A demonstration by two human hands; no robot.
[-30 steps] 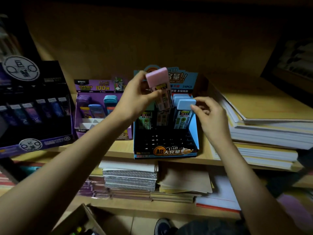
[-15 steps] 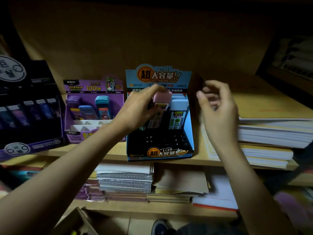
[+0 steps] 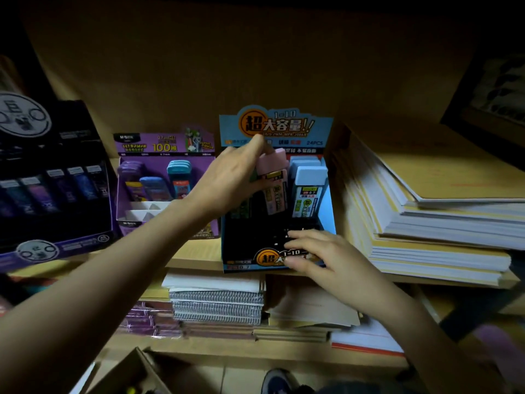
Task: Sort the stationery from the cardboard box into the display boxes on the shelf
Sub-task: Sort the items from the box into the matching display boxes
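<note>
A wooden shelf (image 3: 196,258) of plain brown board spans the scene, its back panel fading into dark at the top. On its right lies a tall, slumped stack of paper pads (image 3: 426,223), white-edged sheets under tan covers, cut off at the right edge. At far left a glossy dark display box (image 3: 56,194) with purple trim holds rows of slim cases that are too dim to read.

The blue display box (image 3: 275,127) stands in the middle of the shelf, printed card with a shaped header and a black front. Just left of it is a purple display box (image 3: 164,149) with white card dividers and a few rounded cases. Below, on a lower shelf, spiral notebooks (image 3: 216,305) lie flat with their wire coils facing near. The cardboard box (image 3: 133,373) shows only a corner at the bottom edge.

The left hand (image 3: 227,180) pinches a pink-capped lead case (image 3: 271,163), a flat rectangular plastic piece, tilted at the back row of the blue box; its lower end is hidden behind other cases. The right hand (image 3: 326,257) lies with spread, fairly straight fingers across the box's front. Blue-capped cases (image 3: 308,177) stand upright just right of the pink one. A shoe toe (image 3: 277,379) shows at the bottom.
</note>
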